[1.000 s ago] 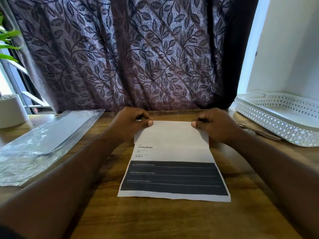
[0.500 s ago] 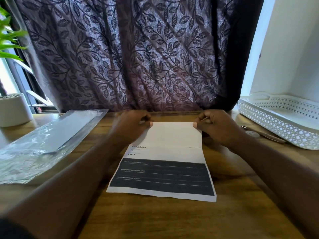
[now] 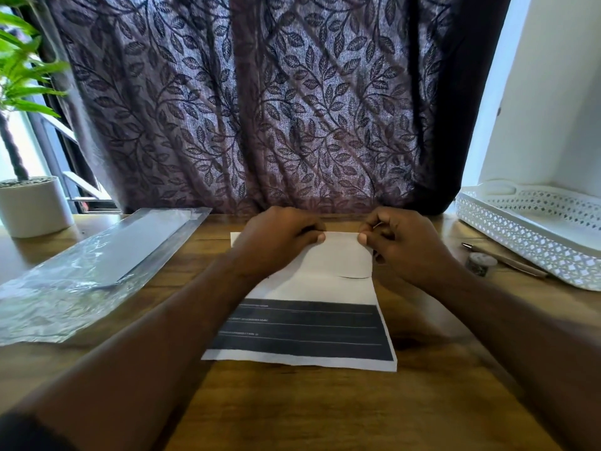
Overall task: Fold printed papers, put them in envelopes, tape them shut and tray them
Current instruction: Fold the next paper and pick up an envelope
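Observation:
A printed paper (image 3: pixel 302 333) with a dark block across its lower half lies in the middle of the wooden table (image 3: pixel 325 411). Its far end is folded over toward me into a white flap. My left hand (image 3: pixel 276 242) and my right hand (image 3: pixel 403 245) pinch the fold along the far edge, thumbs close together on the flap. A white perforated tray (image 3: pixel 533 242) stands at the right. A clear plastic pack holding grey envelopes (image 3: pixel 97 265) lies at the left. A small roll of tape (image 3: pixel 480 262) sits beside the tray.
A pen (image 3: pixel 507 260) lies between the tape roll and the tray. A white pot with a green plant (image 3: pixel 32 206) stands at the far left corner. A leaf-patterned curtain (image 3: pixel 260 109) hangs right behind the table's far edge.
Both hands have slid inward along the fold, from the paper's corners toward its middle. The flap now covers the printed heading, and the view has shifted slightly.

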`<action>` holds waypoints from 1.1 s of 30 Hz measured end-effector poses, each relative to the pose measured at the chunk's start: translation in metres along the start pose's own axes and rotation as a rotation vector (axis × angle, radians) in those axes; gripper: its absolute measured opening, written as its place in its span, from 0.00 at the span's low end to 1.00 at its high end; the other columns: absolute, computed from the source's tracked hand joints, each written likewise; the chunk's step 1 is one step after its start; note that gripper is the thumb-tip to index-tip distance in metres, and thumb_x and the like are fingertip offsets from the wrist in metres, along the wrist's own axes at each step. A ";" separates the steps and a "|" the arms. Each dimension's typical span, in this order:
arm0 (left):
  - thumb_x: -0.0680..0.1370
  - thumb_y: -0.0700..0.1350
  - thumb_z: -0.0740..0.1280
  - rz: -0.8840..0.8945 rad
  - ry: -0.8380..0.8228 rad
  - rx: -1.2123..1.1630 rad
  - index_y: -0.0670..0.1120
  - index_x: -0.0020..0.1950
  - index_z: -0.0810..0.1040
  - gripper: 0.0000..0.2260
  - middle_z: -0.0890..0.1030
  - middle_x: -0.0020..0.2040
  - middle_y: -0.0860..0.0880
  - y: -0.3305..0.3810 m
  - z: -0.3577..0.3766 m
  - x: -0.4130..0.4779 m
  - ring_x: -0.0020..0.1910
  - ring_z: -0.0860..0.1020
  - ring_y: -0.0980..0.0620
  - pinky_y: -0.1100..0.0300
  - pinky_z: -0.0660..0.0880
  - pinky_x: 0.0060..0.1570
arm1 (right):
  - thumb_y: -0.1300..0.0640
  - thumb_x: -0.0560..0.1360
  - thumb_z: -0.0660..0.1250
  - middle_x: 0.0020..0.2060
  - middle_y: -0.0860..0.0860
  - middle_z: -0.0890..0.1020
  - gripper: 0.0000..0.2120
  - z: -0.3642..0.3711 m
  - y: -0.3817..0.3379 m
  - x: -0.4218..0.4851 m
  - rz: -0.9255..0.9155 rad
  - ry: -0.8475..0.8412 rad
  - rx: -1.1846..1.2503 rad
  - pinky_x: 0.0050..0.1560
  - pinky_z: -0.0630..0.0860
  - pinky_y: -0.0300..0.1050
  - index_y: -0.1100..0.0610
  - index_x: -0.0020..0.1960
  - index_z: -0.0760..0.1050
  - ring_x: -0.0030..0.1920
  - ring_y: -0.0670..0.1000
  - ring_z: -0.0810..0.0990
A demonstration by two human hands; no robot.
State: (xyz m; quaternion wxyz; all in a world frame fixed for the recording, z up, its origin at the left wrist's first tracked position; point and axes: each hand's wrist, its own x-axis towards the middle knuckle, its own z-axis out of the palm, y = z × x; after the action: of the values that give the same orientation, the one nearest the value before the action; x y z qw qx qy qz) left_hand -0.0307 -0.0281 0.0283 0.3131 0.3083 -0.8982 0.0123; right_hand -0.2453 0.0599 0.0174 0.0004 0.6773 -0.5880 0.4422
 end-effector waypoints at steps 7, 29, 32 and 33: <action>0.78 0.50 0.70 -0.123 -0.027 -0.020 0.52 0.50 0.84 0.05 0.84 0.45 0.53 -0.034 -0.009 -0.002 0.41 0.79 0.55 0.58 0.73 0.41 | 0.57 0.75 0.73 0.34 0.47 0.84 0.04 -0.007 0.014 0.004 0.063 0.009 -0.017 0.40 0.81 0.49 0.53 0.42 0.80 0.35 0.46 0.83; 0.77 0.40 0.72 -0.529 0.157 -0.804 0.39 0.51 0.81 0.06 0.86 0.45 0.39 -0.063 -0.002 -0.022 0.47 0.85 0.40 0.49 0.84 0.44 | 0.67 0.75 0.72 0.45 0.59 0.87 0.08 -0.013 0.037 -0.002 0.405 -0.197 0.455 0.50 0.84 0.54 0.64 0.54 0.81 0.46 0.59 0.87; 0.74 0.47 0.73 -0.529 0.066 -1.014 0.42 0.59 0.78 0.16 0.86 0.52 0.41 -0.060 0.001 -0.021 0.52 0.84 0.40 0.42 0.80 0.54 | 0.67 0.76 0.70 0.46 0.59 0.87 0.08 -0.012 0.039 -0.001 0.470 -0.121 0.609 0.40 0.83 0.45 0.63 0.54 0.81 0.45 0.57 0.87; 0.73 0.47 0.72 -0.521 0.018 -1.045 0.43 0.60 0.77 0.18 0.85 0.54 0.42 -0.057 0.003 -0.021 0.54 0.84 0.41 0.43 0.80 0.55 | 0.67 0.76 0.70 0.47 0.59 0.87 0.08 -0.013 0.040 0.000 0.483 -0.091 0.658 0.41 0.83 0.48 0.63 0.55 0.81 0.46 0.59 0.87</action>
State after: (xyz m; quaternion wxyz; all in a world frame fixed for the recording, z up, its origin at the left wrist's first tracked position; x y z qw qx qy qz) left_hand 0.0125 -0.0638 0.0042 0.4242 0.3235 -0.6768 -0.5073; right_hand -0.2847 0.0539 0.0044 -0.3460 0.5026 -0.5565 0.5639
